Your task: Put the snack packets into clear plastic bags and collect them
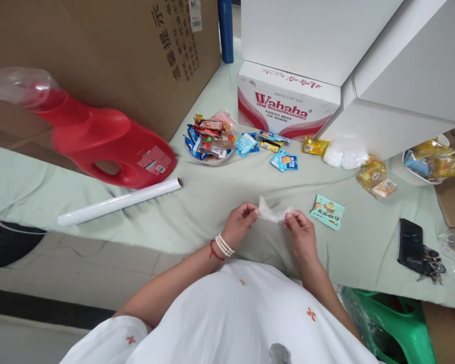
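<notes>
While both hands pinch its ends, I see one small clear bag (275, 212) stretched over the green cloth (197, 212).
Head view: left hand (244, 220) and right hand (301, 233) each have thumb and fingers clamped on the crumpled, see-through bag, close to the body; the fingertips hide its ends. One teal packet (327, 212) lies just right of it. Farther off are one red jug (109, 146), one white roll (119, 202), one phone (410, 245) and two snack bowls.

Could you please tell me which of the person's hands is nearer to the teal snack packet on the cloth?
The right hand. It sits just beside the teal snack packet, not touching it; the left hand is farther off, across the clear wrapper both pinch.
</notes>
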Demonstrator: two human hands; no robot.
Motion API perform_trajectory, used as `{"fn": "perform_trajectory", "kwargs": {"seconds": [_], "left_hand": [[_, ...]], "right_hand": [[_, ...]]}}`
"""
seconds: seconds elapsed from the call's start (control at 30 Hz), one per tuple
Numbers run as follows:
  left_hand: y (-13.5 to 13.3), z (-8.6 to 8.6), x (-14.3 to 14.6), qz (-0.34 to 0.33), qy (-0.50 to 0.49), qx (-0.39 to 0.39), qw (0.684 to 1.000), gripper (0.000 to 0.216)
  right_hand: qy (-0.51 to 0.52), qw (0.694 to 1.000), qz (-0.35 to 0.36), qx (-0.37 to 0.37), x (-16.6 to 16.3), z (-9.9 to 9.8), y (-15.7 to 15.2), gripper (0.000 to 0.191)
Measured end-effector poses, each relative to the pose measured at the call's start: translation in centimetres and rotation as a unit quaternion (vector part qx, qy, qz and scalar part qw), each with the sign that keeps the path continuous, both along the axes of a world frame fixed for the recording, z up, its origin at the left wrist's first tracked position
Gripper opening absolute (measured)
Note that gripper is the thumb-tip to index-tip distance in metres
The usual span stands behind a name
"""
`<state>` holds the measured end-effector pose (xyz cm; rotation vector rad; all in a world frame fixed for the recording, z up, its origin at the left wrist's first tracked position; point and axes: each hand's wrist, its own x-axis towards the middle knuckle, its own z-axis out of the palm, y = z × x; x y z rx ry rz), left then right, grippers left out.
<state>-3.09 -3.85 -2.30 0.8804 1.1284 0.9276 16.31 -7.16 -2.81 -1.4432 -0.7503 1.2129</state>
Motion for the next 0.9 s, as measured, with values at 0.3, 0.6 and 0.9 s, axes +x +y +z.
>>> {"fn": "perform_trajectory", "kwargs": {"seconds": [0.3, 0.6, 0.9], "left_hand": [[-0.9, 0.8, -2.4, 0.057, 0.189, 0.165, 0.966, 0.034], [1.5, 1.8, 1.3, -0.099, 0.171, 0.176, 0.964, 0.018], [2.9, -0.2, -1.7, 0.143, -0.019, -0.022, 0.989, 0.04]], "right_hand": [[0.08, 0.995, -0.034, -0.042, 1.6, 1.4, 1.2, 0.047], [0.034, 0.994, 0.099, -0.002, 0.5, 2.1, 1.6, 0.036], [0.005, 0.995, 0.087, -0.04, 3.8, 0.8, -0.8, 0.039]]}}
